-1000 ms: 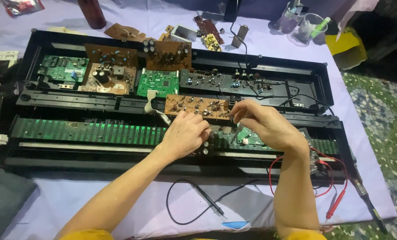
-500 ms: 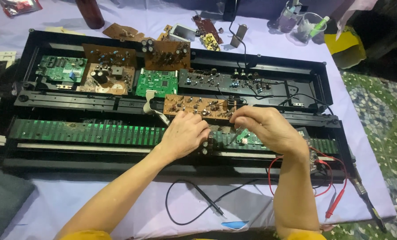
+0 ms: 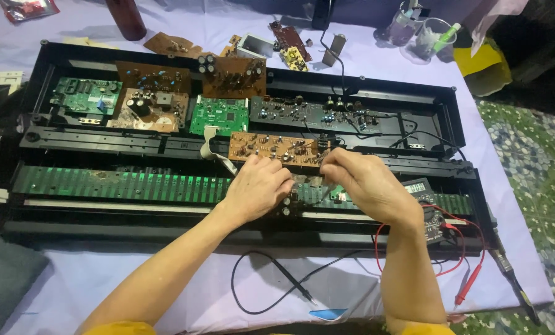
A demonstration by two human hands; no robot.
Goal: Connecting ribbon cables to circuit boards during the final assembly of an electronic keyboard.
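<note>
Both hands work over the middle of an open black keyboard chassis (image 3: 60, 56) lying on a purple cloth (image 3: 166, 285). Left hand (image 3: 257, 189) is curled, fingertips pressing the near edge of a brown circuit board (image 3: 277, 147). Right hand (image 3: 367, 186) has its fingers pinched together just beside it, near the board's right end; whether they grip anything, cannot tell. Green key-contact strip (image 3: 116, 183) runs left, under both hands. Multimeter (image 3: 423, 192) sits right, with a red probe (image 3: 470, 285) and a black probe (image 3: 293, 282) on the near cloth.
</note>
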